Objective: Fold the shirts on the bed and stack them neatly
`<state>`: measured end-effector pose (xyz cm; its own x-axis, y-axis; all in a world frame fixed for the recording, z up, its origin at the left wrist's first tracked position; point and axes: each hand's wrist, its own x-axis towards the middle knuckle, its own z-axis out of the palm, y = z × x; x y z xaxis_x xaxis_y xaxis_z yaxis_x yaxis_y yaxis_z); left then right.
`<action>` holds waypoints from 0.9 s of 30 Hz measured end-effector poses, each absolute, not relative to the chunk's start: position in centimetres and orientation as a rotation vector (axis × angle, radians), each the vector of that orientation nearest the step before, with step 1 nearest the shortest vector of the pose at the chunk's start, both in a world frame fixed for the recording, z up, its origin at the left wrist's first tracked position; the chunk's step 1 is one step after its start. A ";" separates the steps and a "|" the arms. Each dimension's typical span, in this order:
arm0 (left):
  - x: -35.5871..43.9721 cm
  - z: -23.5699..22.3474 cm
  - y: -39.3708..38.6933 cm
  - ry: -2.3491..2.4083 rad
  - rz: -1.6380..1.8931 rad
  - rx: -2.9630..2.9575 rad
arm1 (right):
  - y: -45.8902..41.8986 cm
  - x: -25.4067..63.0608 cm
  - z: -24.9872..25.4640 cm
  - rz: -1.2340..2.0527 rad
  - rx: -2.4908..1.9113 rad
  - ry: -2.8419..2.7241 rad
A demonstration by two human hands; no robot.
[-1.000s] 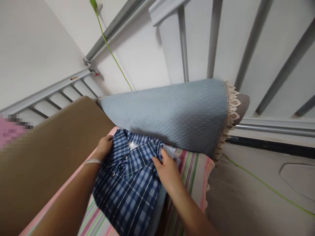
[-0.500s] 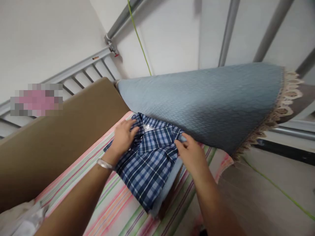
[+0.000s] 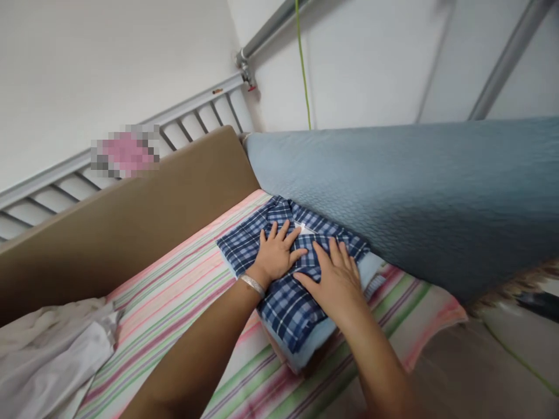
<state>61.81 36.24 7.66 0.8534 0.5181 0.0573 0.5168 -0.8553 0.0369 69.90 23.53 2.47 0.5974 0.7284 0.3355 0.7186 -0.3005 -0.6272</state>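
A blue plaid shirt (image 3: 288,308) lies folded, collar toward the far side, on top of light blue cloth (image 3: 321,336) that shows along its right and near edges. Flat on the left part of the shirt rests my left hand (image 3: 276,254), fingers spread, a silver bracelet on its wrist. My right hand (image 3: 336,279) lies on the right part of the shirt, its fingers stretched and a little apart. Neither hand grips the fabric. Part of the shirt's front is hidden under both hands.
Under the shirt spreads a striped sheet (image 3: 174,326). A brown padded board (image 3: 131,227) borders the left, with a white radiator (image 3: 196,107) behind. A blue quilted cover (image 3: 393,169) rises beyond the shirt. Crumpled pale cloth (image 3: 56,349) lies at lower left.
Both hands have come from the shirt's sides onto its front and flattened there. The shirt's left side is now spread out more widely. My view has shifted left.
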 end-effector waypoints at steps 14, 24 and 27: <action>60.6 6.0 42.7 0.978 0.035 2.762 | 24.7 70.0 1.4 0.061 -2.341 -1.118; 38.1 5.5 32.5 1.452 0.733 2.631 | 21.0 68.1 5.5 -0.274 -2.007 -1.314; 25.4 -0.5 25.4 1.945 0.263 2.495 | 20.4 65.4 5.0 -0.258 -1.881 -1.620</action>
